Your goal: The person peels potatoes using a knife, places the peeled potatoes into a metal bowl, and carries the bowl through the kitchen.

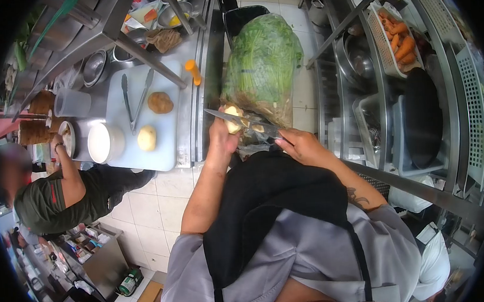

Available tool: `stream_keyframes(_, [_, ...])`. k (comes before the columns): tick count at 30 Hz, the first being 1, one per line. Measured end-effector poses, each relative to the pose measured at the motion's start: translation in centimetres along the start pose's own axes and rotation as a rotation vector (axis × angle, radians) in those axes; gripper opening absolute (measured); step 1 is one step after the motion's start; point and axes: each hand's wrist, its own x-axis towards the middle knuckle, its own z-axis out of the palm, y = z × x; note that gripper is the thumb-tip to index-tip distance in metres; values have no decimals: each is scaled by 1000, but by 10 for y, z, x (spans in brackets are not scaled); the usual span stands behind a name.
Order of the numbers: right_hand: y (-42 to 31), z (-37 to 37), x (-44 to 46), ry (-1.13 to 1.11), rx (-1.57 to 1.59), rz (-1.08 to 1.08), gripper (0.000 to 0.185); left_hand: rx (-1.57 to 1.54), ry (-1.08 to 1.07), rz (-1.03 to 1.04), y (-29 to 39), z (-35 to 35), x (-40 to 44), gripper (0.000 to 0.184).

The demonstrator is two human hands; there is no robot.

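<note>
One pale potato (233,126) is held up in the left hand (223,138), beyond the apron, in the gap between the counter (190,129) on the left and the metal rack (381,135) on the right. It is gripped between the curled fingers and thumb. One knife (270,130) is held by its handle in the closed right hand (306,147), its blade lying across the potato with the tip pointing left.

Just beyond the hands, one large clear bag of leafy greens (262,59) is seen. On the counter, two more potatoes are carried by one white cutting board (165,149): one brown potato (160,102) and, nearer, one peeled potato (146,138). To their left, one pair of tongs (136,110) is laid with its arms spread. One white tub (103,143) is set at the board's left side, and one orange-handled tool (193,72) is placed to its right, toward the far end. On the rack, one basket of carrots (400,41) is held at the far right. One other person (53,196) is seen at the left.
</note>
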Motion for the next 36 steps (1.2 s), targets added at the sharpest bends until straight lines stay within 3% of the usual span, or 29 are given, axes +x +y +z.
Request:
stream_keyframes(8, [-4,14,18,108,20,4,29,164,-250,48,-9,-19,6,32])
stream_keyframes(11, [6,17,31,32,57,169,27,189,-210,41,-20,-11,-11,32])
stream_keyframes(25, [-6,-6,-7,-44,-43,-2,28,272,-46,288,-15,-26,2,46])
stream_keyframes(32, [4,11,5,49,-72,2,30,383,-34,245,-28,-21,-13,43])
stream_keyframes(36, [11,14,23,17,-7,119,30,402,-73,150,-26,-13,-24,43])
